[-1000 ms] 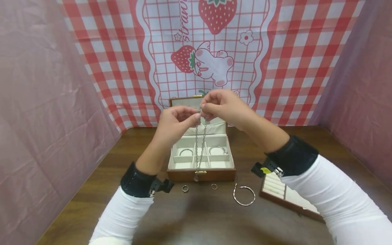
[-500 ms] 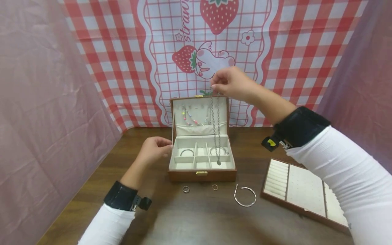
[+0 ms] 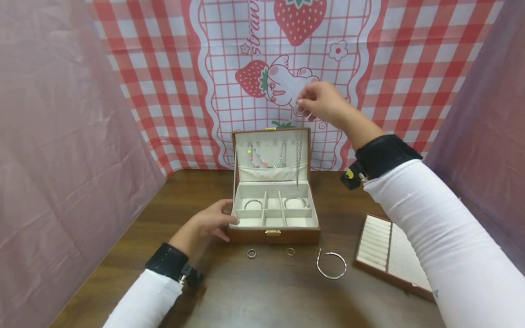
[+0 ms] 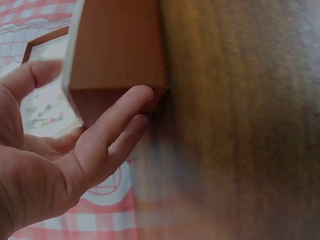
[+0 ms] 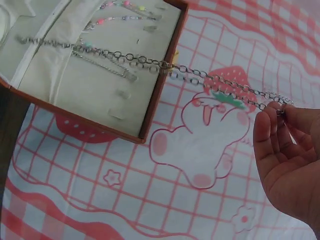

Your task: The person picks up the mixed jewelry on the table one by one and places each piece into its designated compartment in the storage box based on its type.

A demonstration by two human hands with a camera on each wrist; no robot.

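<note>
My right hand (image 3: 326,102) is raised above the lid of a brown jewelry box (image 3: 250,236). Between thumb and fingertips it pinches a silver chain necklace (image 5: 135,59), which hangs down in front of the lid's right part. A small pendant (image 5: 20,39) shows blurred at the chain's low end. At the box's left side is my left hand (image 3: 211,220), thumb at the rim, other fingers stretched against the outer wall. Inside the raised lid (image 3: 270,136) hang a colorful beaded necklace (image 3: 258,159) and another thin chain (image 5: 107,69).
Bracelets lie in the back left (image 3: 253,202) and back right compartments. Before the box lie two rings, one left (image 3: 252,253) and one right (image 3: 290,252), and an open twisted silver bangle (image 3: 331,277). A brown-edged ring tray (image 3: 373,241) sits partly under my right forearm.
My left hand left the necklace, dropped, and came to the box's left side. My right hand carried the necklace up and to the right, and the chain now hangs higher before the lid.
</note>
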